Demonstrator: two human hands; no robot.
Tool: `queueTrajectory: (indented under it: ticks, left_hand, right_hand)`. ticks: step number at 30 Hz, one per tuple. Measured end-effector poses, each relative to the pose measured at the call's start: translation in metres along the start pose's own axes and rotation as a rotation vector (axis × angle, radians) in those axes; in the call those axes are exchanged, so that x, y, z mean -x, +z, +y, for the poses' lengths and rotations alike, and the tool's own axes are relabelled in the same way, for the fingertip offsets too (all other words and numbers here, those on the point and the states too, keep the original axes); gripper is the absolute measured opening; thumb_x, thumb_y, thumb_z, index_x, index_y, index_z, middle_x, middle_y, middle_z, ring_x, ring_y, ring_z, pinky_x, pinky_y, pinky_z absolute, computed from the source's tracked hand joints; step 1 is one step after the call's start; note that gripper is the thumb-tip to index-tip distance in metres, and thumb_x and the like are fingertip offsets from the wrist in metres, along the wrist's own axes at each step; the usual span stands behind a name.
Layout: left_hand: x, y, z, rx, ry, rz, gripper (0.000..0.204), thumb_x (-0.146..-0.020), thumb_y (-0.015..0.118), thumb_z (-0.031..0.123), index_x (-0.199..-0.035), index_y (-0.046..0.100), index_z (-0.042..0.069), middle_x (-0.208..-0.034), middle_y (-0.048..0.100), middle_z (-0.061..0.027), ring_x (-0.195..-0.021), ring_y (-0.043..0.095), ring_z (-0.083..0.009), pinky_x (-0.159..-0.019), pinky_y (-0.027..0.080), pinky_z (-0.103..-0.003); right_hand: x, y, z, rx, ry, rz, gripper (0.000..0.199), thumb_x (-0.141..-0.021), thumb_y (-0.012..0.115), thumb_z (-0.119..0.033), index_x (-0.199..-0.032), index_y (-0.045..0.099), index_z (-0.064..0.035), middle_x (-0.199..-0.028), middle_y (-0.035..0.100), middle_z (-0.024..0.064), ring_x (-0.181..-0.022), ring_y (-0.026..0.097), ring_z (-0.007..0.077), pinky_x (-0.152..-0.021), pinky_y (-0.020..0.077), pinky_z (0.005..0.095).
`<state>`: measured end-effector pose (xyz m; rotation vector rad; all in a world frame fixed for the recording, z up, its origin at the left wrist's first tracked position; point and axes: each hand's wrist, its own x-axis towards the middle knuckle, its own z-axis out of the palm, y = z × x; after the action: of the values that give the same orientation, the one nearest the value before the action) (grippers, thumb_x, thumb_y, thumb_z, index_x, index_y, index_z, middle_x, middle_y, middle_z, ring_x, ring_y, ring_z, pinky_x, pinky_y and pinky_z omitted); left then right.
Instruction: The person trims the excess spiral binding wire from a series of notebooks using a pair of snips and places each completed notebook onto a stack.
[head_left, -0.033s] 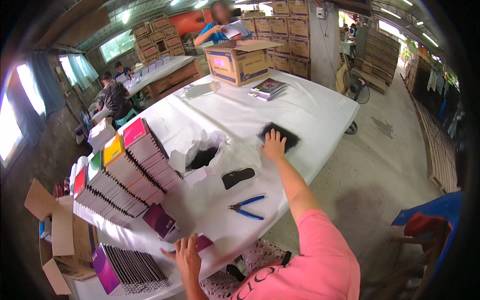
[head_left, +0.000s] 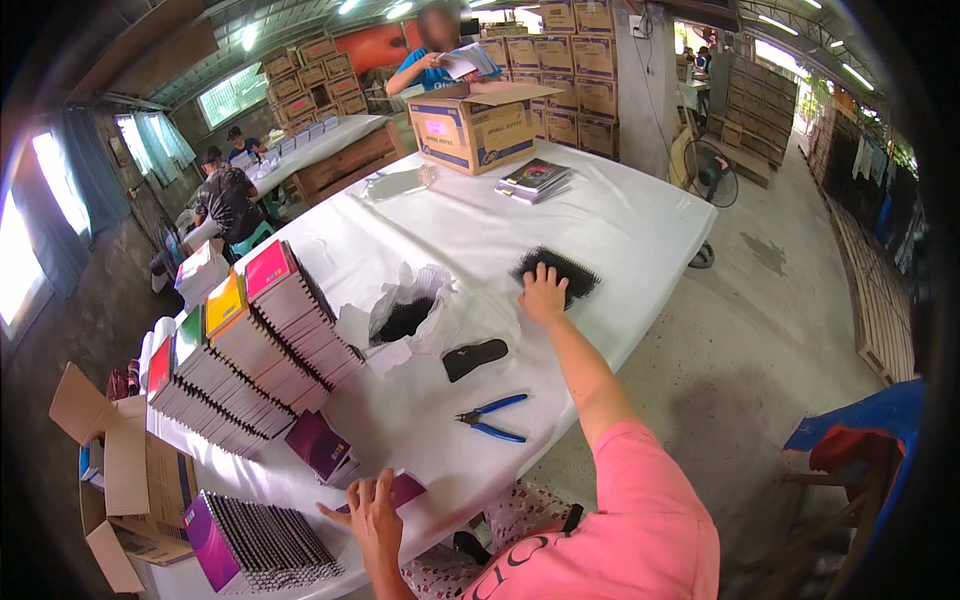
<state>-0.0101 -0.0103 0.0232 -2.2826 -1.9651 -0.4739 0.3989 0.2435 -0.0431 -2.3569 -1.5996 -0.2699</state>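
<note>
Reaching right hand (head_left: 543,293), fingers spread, onto black spiral-binding bundle (head_left: 562,270) on white counter (head_left: 620,220); pressing left hand (head_left: 374,510), spread flat, on purple notebook (head_left: 405,489).

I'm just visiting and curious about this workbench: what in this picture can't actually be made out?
- What lies under the left hand: the palm covers part of the purple notebook.
- Inside of the torn white wrapper: only a dark mass shows.
- Black coils under the right hand: their number is too small to tell.
- Covers of the far booklets: too small.
</note>
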Motion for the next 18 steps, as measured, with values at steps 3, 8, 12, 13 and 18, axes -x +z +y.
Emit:
queueTrajectory:
  ticks: [3, 8, 12, 13, 18]
  left_hand:
    - [0.008, 0.007, -0.003, -0.042, -0.015, 0.089, 0.050, -0.077, 0.067, 0.018, -0.125, 0.055, 0.030, -0.103, 0.050, 0.0002, -0.110, 0.046, -0.0246, -0.096, 0.015, -0.072]
    - [0.016, 0.019, 0.004, 0.054, -0.079, 0.266, 0.061, -0.063, 0.076, 0.045, -0.112, 0.059, 0.015, -0.098, 0.051, -0.0072, -0.101, 0.047, -0.0314, -0.089, 0.028, -0.058]
    - [0.007, 0.053, 0.012, 0.051, -0.189, 0.534, 0.061, -0.054, 0.078, 0.056, -0.082, 0.057, 0.007, -0.094, 0.051, -0.0076, -0.099, 0.047, -0.0320, -0.093, 0.026, -0.057]
    - [0.004, 0.061, 0.010, 0.039, -0.205, 0.608, 0.054, -0.054, 0.079, 0.053, -0.071, 0.052, 0.009, -0.089, 0.051, -0.0070, -0.097, 0.047, -0.0316, -0.089, 0.029, -0.054]
    - [0.003, 0.048, 0.006, 0.046, -0.114, 0.742, 0.047, -0.055, 0.078, 0.041, -0.076, 0.053, 0.008, -0.089, 0.053, -0.0098, -0.093, 0.048, -0.0323, -0.082, 0.033, -0.047]
  right_hand:
    - [-0.002, -0.019, -0.013, -0.142, -0.010, -0.180, 0.052, -0.079, 0.062, -0.017, -0.126, 0.043, -0.0043, -0.128, 0.049, 0.0203, -0.123, 0.045, 0.0321, -0.092, 0.0416, 0.0563]
    - [-0.002, -0.035, -0.018, -0.123, -0.221, -0.146, 0.047, -0.080, 0.054, -0.007, -0.125, 0.043, -0.0015, -0.100, 0.063, 0.0201, -0.094, 0.062, 0.0344, -0.082, 0.0508, 0.0421]
    - [-0.007, -0.026, 0.001, -0.022, -0.324, -0.079, 0.048, -0.082, 0.048, -0.003, -0.129, 0.042, -0.0038, -0.102, 0.062, 0.0181, -0.096, 0.060, 0.0335, -0.082, 0.0491, 0.0450]
    - [-0.006, -0.041, -0.004, 0.023, -0.312, -0.095, 0.046, -0.085, 0.045, -0.004, -0.130, 0.042, -0.0051, -0.105, 0.062, 0.0167, -0.100, 0.059, 0.0320, -0.084, 0.0485, 0.0445]
    - [0.033, -0.119, -0.039, -0.173, -0.413, 0.042, 0.051, -0.085, 0.042, -0.003, -0.133, 0.043, -0.0188, -0.105, 0.054, 0.0158, -0.099, 0.056, 0.0330, -0.084, 0.0440, 0.0459]
